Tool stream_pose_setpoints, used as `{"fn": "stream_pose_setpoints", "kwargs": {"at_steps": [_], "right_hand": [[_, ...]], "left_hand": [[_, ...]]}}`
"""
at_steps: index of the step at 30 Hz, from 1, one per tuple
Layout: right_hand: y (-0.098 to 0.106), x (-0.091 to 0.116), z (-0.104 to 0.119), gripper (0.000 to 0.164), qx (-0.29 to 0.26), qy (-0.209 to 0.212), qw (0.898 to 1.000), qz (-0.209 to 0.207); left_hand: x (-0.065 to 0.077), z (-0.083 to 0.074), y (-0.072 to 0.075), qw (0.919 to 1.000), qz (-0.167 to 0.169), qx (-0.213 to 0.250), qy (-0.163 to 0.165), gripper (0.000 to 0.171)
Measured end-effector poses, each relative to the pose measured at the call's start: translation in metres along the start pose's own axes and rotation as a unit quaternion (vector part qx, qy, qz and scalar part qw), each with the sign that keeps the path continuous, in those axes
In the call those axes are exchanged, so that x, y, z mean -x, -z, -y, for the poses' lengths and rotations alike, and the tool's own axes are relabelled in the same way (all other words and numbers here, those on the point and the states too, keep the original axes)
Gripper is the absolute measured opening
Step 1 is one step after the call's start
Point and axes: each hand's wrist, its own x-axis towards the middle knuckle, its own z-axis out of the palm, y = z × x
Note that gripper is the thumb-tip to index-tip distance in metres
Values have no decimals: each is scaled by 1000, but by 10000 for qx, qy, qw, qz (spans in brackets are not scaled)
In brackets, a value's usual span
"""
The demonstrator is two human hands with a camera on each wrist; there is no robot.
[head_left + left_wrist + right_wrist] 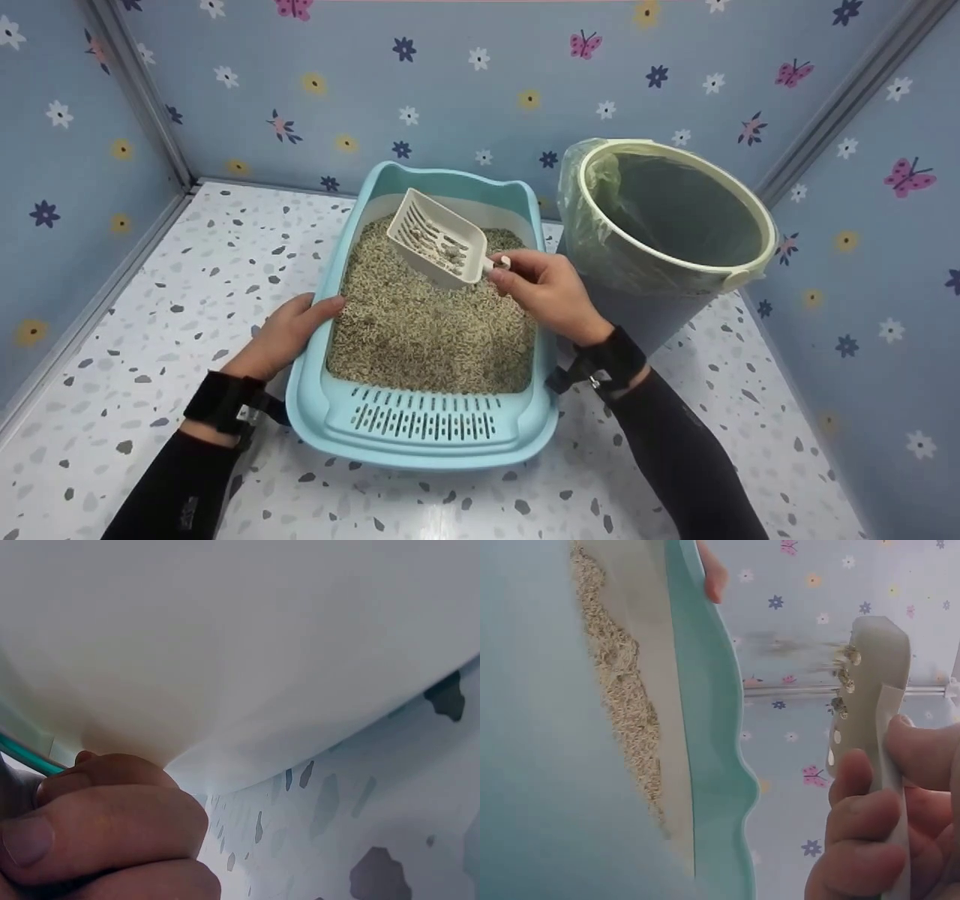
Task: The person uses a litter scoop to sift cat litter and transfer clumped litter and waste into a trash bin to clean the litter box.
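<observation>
A light-blue litter box [420,452] filled with tan pellet litter [435,337] stands on the floor. My left hand [281,337] grips its left rim, thumb over the top; in the left wrist view the curled fingers [120,825] lie against the pale outer wall. Over the litter, my right hand [551,292] holds a cream slotted litter scoop [427,262] by its handle. Some clumps [442,247] rest in the scoop's basin. The right wrist view shows the fingers wrapped round the handle and bits falling, blurred, from the slots.
Right of the box stands a tall bin [675,259] with a cream rim and a translucent liner [585,195]. Flower-patterned walls [450,75] enclose the back and both sides. The floor [202,285] is white with grey speckles. A slotted ledge [424,416] forms the box's near end.
</observation>
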Motion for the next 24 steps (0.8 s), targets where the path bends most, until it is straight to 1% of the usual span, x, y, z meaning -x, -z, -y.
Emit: {"fn": "stream_pose_setpoints", "kwargs": {"at_steps": [4,10,18,21,23,24], "right_hand": [[1,-5,6,20,-170,227,9994,-215],[5,-13,15,19,-80,668,9959,-602],[8,-21,24,23,86,805,9923,-941],[9,-22,24,23,352,806,9920,-910],[11,-22,24,22,701,800,9909,-821],[12,-22,25,22,976,814,9889,-775]], "left_hand": [[0,0,0,10000,4,-15,50,66],[-1,1,0,10000,45,-84,-11,64],[1,-1,1,9999,15,-127,46,70],[1,-2,0,9999,-9,-124,84,70],[2,-2,0,9999,-29,-136,93,69],[2,-2,0,9999,-34,-137,75,69]]}}
